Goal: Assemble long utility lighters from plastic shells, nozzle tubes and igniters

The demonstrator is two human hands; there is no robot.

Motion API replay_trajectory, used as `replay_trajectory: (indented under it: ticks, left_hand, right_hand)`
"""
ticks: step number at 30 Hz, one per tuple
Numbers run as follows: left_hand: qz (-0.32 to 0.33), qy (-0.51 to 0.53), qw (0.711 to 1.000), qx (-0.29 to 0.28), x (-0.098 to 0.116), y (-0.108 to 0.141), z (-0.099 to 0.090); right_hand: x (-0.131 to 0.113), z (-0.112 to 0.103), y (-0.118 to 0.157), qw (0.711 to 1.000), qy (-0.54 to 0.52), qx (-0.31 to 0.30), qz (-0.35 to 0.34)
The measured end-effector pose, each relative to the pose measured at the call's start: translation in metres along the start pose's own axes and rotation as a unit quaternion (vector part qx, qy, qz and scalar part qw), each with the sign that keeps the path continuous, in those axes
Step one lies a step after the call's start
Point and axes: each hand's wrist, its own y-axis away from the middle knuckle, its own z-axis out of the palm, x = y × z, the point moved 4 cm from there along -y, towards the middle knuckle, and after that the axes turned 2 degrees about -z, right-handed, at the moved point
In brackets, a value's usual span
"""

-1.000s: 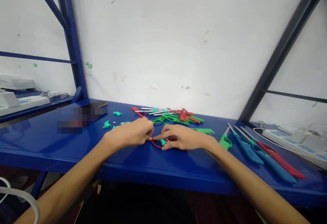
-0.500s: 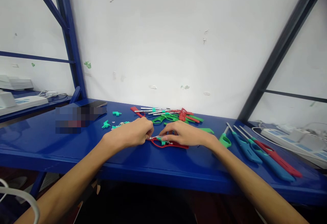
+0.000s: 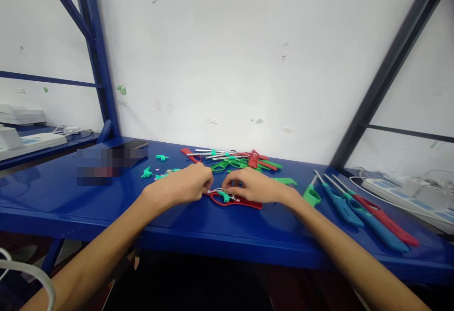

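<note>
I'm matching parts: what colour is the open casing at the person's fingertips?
The casing is red, best seen in the head view.

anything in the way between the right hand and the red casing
Nothing visible: the right hand is right at the red casing, fingertips by the teal piece in it. The pile of parts lies farther back.

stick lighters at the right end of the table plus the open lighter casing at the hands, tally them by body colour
Blue: 2 (the inner blue stick lighter and the outer blue stick lighter)
Red: 2 (the red stick lighter and the open lighter casing)
Green: 1 (the green stick lighter)
Total: 5
</note>
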Motion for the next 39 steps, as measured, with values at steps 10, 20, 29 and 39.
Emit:
replay_trajectory:
  ticks: [10,20,29,39]
  left_hand:
    - [0.0,0.011,1.0,-0.003,-0.005,-0.002,0.005]
    - [-0.002,0.014,1.0,0.013,-0.006,-0.002,0.007]
    - [0.045,0.01,0.999,0.012,-0.005,-0.006,0.008]
    - [0.105,0.016,0.994,0.007,-0.001,-0.01,0.011]
  right_hand:
    - [0.0,-0.003,0.001,1.0,-0.01,-0.002,-0.004]
    - [-0.004,-0.008,0.006,1.0,-0.007,-0.015,0.0]
    - [0.002,-0.007,0.004,1.0,-0.016,-0.015,0.002]
    - [0.006,-0.007,0.002,1.0,-0.017,-0.008,0.009]
